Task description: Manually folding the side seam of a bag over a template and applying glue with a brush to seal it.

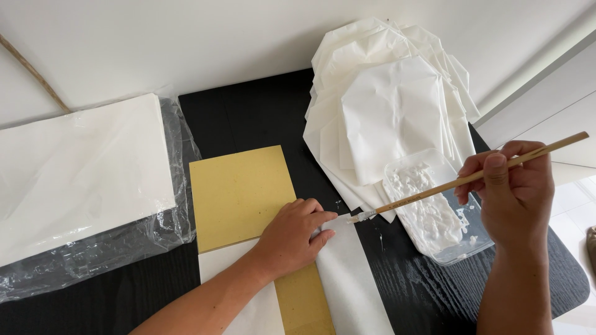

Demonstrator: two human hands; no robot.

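Your left hand presses flat, fingers open, on white paper at lower centre; your right hand pinches a brush, its tip touching the paper.

A black wood-grain table sits against a plain white wall. Soft daylight comes in evenly, a pale tiled floor shows at right, and a white panel runs alongside.

Left of the black table: white sheets in clear plastic wrap. At its far edge: stacked crumpled white papers.
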